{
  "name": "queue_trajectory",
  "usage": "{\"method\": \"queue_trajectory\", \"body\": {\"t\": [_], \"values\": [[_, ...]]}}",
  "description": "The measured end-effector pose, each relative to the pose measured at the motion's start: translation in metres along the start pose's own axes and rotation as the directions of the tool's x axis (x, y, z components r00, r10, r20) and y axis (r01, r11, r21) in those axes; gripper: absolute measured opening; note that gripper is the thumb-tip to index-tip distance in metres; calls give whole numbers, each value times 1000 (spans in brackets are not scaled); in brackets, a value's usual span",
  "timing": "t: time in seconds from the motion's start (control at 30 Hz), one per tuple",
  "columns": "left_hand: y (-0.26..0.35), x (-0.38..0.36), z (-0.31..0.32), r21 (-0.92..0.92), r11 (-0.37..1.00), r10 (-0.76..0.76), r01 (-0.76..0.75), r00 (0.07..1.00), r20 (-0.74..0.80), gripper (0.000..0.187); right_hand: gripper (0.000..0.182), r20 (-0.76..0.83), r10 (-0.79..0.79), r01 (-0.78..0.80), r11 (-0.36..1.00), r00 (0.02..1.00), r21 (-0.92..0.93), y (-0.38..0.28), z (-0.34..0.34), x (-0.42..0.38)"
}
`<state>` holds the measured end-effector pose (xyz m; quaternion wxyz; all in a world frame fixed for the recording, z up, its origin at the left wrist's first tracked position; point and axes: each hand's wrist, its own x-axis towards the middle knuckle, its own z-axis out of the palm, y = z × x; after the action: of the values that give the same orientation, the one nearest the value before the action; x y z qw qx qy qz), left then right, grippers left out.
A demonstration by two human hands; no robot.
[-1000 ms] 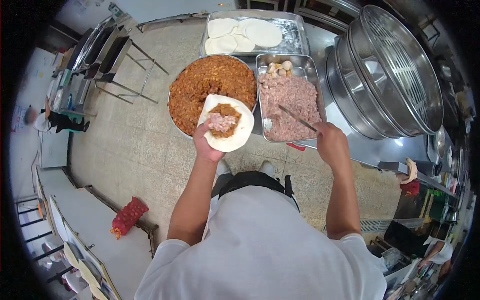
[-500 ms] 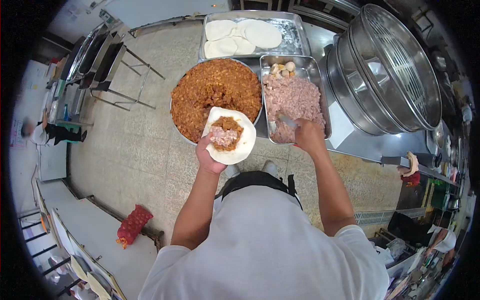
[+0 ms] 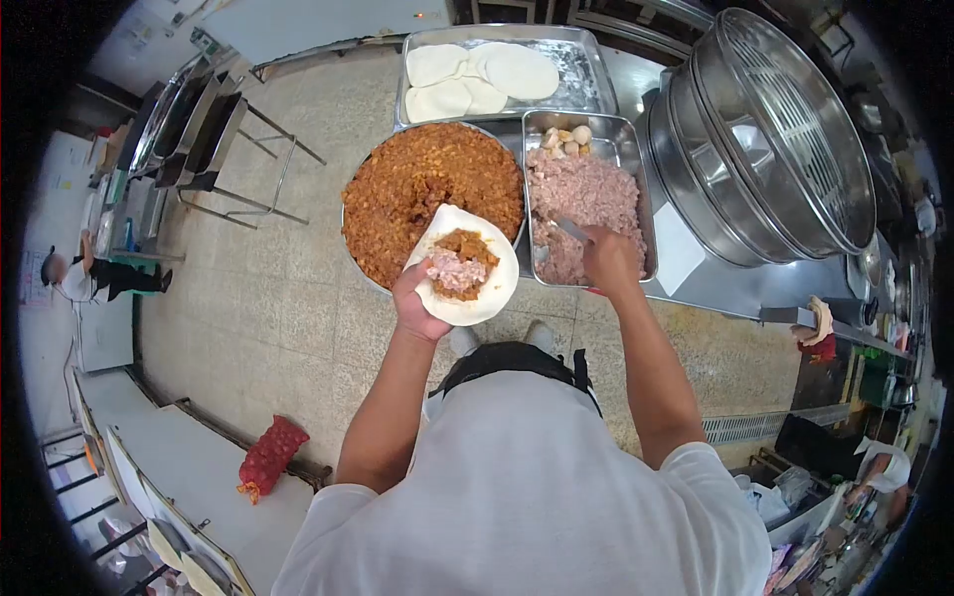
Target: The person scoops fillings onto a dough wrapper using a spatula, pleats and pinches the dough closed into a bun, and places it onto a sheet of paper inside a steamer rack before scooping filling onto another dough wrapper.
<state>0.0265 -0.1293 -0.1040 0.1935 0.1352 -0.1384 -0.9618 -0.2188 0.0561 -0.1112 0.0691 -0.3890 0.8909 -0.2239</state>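
Stainless steel table [image 3: 723, 288] at the right, bearing the big steamer stack [image 3: 720, 159]. The stack is several round metal tiers, with a slotted plate visible in the top one.

Next down: wide round bowl [image 3: 345, 238], piled with chunky brown filling [image 3: 417, 174], with a hollow in the pile toward the wearer. Beyond the bowl and the meat pan is the shallow rectangular tray [image 3: 584, 62]: flat dough rounds [image 3: 522, 72] overlapping on its left half, white dusting on the metal to the right.

Meat pan [image 3: 614, 137] is rectangular, between bowl and steamer stack. Pink minced meat [image 3: 591, 194] covers most of it; some bare metal shows at the far end.

Held dough round [image 3: 499, 288] is over the near edge of the bowl, open and tilted. A patch of brown filling is on it, pink meat on top of that.

Hands: left hand [image 3: 419, 306] grips the dough round at its left edge, thumb over the rim, fingers mostly hidden underneath. Right hand [image 3: 609, 260] is closed around the metal tool [image 3: 571, 230], over the near part of the meat pan. Blade points up-left, tip at the meat; handle hidden in the fist.

Smallest: pale round pieces [image 3: 581, 133], clustered at the meat pan's far left corner.
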Motion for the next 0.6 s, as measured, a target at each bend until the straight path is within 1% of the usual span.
{"method": "queue_trajectory", "body": {"t": [0.03,0.1,0.13,0.2,0.23,0.27,0.3,0.33,0.4,0.43,0.47,0.5,0.53,0.6], "values": [[0,2,0,1,1000,5,-5,1000,1,66,24,-1,-5,5,1000,1000,1,6,2,0],[-1,8,4,3,1000,16,-16,1000,-11,66,21,-66,-2,12,989,998,146,12,-1,-6],[-2,12,6,2,1000,19,-19,1000,-11,66,21,-65,-6,15,989,998,146,15,-3,-10],[-4,23,9,-1,1000,10,-10,1000,-12,66,20,-194,-21,68,969,981,240,12,-16,-17],[-4,28,8,-30,1000,-8,9,1000,12,65,20,-190,-27,73,968,981,239,10,-23,-19],[-6,34,11,-33,999,-5,6,1000,10,65,20,-198,-2,60,955,980,290,7,-32,-22],[-8,39,14,0,1000,-14,14,1000,-22,65,20,-207,28,45,939,978,340,6,-38,-24],[-10,45,18,34,999,-25,26,998,-51,65,20,-210,31,43,940,977,338,9,-39,-24],[-16,51,22,58,998,-31,35,998,-63,65,23,-233,-27,76,977,972,200,18,-40,-24],[-17,52,25,73,997,-21,26,998,-65,66,23,-242,-17,66,978,970,198,21,-39,-22],[-18,53,26,89,996,-7,13,998,-66,66,22,-231,-66,91,991,971,100,20,-38,-18],[-19,54,22,61,998,-19,22,999,-49,67,21,-211,-114,117,993,971,4,18,-35,-13],[-20,51,20,64,998,-25,28,998,-51,67,21,-212,-107,111,994,971,7,14,-29,-10],[-20,48,18,37,999,-16,18,997,-69,67,20,-31,22,-26,990,999,-140,4,-21,0]]}}
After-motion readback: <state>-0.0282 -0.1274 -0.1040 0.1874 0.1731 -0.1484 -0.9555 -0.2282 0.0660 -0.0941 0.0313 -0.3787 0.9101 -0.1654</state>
